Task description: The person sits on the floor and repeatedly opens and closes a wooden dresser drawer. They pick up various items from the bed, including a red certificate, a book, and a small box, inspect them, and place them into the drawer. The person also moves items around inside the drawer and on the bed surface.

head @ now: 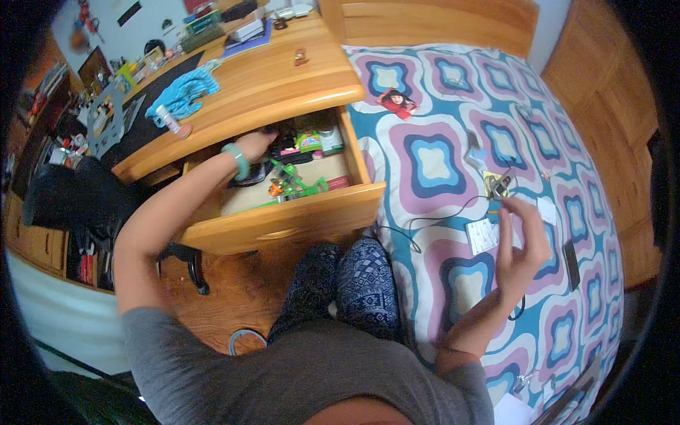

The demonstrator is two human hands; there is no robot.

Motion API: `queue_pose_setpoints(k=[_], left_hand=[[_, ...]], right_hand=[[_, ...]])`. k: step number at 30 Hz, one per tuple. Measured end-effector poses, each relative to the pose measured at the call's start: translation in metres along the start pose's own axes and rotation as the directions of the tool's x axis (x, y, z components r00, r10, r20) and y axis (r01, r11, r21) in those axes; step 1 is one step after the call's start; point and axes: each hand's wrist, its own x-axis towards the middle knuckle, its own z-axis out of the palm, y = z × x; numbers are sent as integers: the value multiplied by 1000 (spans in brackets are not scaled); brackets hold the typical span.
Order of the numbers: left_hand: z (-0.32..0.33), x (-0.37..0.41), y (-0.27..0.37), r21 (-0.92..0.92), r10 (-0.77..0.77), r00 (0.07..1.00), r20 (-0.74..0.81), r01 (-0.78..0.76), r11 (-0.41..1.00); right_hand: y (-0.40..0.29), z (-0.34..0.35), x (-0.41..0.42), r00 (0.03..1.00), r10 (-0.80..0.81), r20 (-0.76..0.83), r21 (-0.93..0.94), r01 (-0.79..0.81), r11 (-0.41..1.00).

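Note:
My left hand, with a pale green bangle on its wrist, reaches into the back of the open wooden drawer. Its fingertips are lost among dark things there. Nearby in the drawer are a green box, a white-and-green box, a green and orange plastic toy and a dark red box. My right hand is over the bed with fingers bent; a small teal and yellow item shows at its fingertips, held or just behind them.
On the patterned bedspread lie a thin black cable, a printed paper, a dark flat bar and a photo. The desk carries a blue cloth and a small tube. A black chair stands left.

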Motion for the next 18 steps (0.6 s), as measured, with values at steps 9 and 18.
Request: queue_pose_setpoints(k=[9,18], left_hand=[[-129,-156,203,410,377,901,214,-433,803],[7,227,402,356,564,821,-90,-503,788]], right_hand=[[108,-59,-15,777,431,-459,126,-423,897],[202,-52,-45,625,716,-312,445,-570,691]])
